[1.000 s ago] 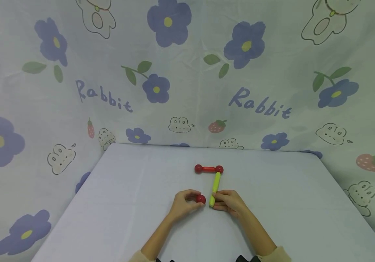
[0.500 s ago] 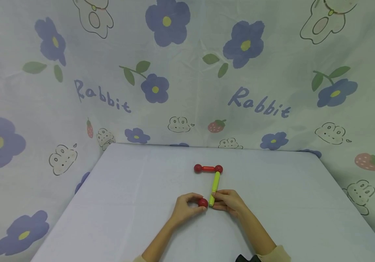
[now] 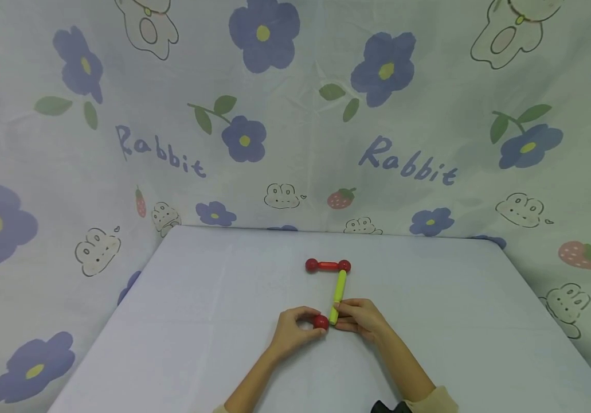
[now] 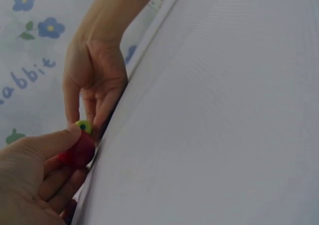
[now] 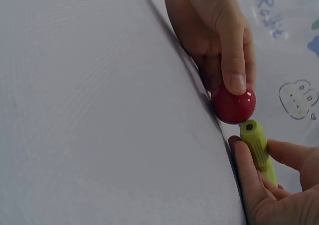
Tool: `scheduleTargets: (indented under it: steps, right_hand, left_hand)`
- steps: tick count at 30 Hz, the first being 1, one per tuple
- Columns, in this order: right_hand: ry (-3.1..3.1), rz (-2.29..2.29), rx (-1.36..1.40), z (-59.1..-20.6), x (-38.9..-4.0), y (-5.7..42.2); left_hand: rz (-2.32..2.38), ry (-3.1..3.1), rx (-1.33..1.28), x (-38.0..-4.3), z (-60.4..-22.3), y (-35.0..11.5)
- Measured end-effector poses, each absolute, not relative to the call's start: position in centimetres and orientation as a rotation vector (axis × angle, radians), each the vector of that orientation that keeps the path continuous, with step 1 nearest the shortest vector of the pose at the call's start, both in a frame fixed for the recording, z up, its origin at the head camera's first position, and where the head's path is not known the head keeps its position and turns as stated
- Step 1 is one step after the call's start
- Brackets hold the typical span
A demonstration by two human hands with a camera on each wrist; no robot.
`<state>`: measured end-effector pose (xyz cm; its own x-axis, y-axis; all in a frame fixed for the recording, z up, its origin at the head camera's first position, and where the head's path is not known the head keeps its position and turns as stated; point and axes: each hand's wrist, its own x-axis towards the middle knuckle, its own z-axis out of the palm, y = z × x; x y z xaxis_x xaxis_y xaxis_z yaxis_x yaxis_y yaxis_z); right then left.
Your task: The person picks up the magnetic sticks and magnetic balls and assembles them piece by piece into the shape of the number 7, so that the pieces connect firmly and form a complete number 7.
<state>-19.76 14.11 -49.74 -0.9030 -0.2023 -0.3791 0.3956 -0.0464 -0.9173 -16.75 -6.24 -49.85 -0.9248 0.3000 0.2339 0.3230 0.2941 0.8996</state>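
My left hand [image 3: 291, 331] pinches a red ball [image 3: 320, 323] between thumb and fingers, low over the table. Right beside it, my right hand [image 3: 363, 319] grips a yellow-green rod [image 3: 339, 289] near its near end. In the right wrist view the rod's tip [image 5: 250, 127] shows a dark round spot and lies very close to the ball [image 5: 234, 105]; whether they touch I cannot tell. The rod's far end meets another red ball [image 3: 344, 265]. From that ball a short red rod [image 3: 328, 266] runs left to a further red ball [image 3: 312, 265].
A white-covered table [image 3: 212, 298] spreads around the hands. Behind and beside it hangs a curtain [image 3: 295, 115] printed with flowers and rabbits. A black object [image 3: 390, 407] shows at the bottom edge beside the right sleeve [image 3: 434, 401].
The left hand has brought its red ball nearer and slightly right, up to the near end of the yellow-green rod. The right hand and the joined pieces have stayed almost still.
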Motion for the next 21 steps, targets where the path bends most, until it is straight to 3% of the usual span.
scheduleTargets:
  steps: [8, 21]
  right_hand:
    - [1.839, -1.999, 0.219, -49.8, -19.7, 14.1]
    - [1.841, -2.0, 0.252, -49.9, -19.8, 14.1]
  left_hand:
    - [-1.74, -2.467, -0.592, -17.3, -52.1, -6.3]
    - [-1.718, -2.44, -0.581, -16.4, -51.5, -5.7]
